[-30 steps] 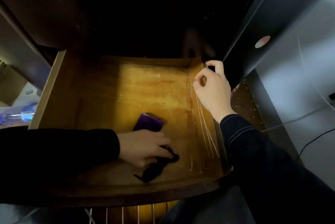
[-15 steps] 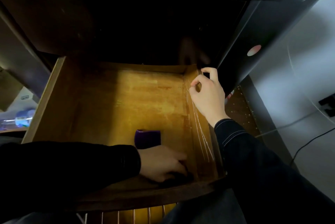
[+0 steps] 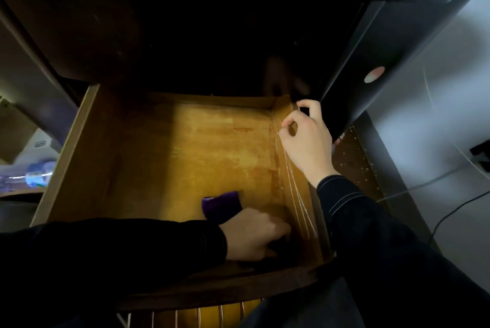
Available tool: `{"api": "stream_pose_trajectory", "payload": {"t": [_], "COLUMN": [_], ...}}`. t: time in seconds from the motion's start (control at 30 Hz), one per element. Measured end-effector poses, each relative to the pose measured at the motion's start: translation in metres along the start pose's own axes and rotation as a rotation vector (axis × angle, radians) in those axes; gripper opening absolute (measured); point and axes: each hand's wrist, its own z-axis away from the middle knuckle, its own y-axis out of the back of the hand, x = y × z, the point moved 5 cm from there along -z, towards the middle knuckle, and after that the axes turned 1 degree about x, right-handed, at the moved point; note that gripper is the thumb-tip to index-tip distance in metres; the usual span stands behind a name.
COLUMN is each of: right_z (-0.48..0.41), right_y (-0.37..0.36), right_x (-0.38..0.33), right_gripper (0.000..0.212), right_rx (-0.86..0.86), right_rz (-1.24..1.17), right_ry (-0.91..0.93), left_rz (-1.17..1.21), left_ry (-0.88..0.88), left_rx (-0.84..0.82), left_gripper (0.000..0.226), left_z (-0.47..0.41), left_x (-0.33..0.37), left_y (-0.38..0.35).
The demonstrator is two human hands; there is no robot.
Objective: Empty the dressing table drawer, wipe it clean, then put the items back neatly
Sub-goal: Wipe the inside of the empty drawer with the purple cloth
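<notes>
Right hand point(image 3: 305, 139) clamps the drawer point(image 3: 77, 147) wall (steadying it, I guess) so left hand point(image 3: 252, 235), gripping the purple cloth point(image 3: 221, 205), can scrub the corner.

round pink and white sticker point(image 3: 374, 74) | black plug point(image 3: 481, 148), lower and right of the sticker | black wire point(image 3: 456, 211), well below the sticker, a bit right | blurry blue bottle point(image 3: 37, 172), far left of the sticker and lower | thin bars point(image 3: 198, 314), far below the sticker, to its left

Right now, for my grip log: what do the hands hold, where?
Left hand grips the purple cloth, near end; right hand holds the drawer wall near the back.
</notes>
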Motion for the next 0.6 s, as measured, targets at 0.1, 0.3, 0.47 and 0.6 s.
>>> {"api": "stream_pose_trajectory", "payload": {"t": [0.1, 0.3, 0.47, 0.6], "right_z": [0.0, 0.0, 0.0, 0.0], "right_y": [0.0, 0.0, 0.0, 0.0], "right_x": [0.0, 0.002, 0.004, 0.005], "right_gripper": [0.005, 0.004, 0.005, 0.006], "right_rx": [-0.004, 0.005, 0.008, 0.03], "right_rz": [-0.005, -0.019, -0.02, -0.052], "right_ry": [-0.002, -0.014, -0.01, -0.012], "left_rz": [-0.056, -0.17, -0.353, -0.452], "left_ry": [0.012, 0.319, 0.669, 0.345], "left_rx": [0.031, 0.288, 0.353, 0.208], "left_gripper": [0.029, 0.032, 0.049, 0.064], "left_z": [-0.006, -0.03, -0.055, -0.022], "left_x": [0.0, -0.08, -0.16, -0.155], "left_y": [-0.003, 0.035, 0.085, 0.072]}}
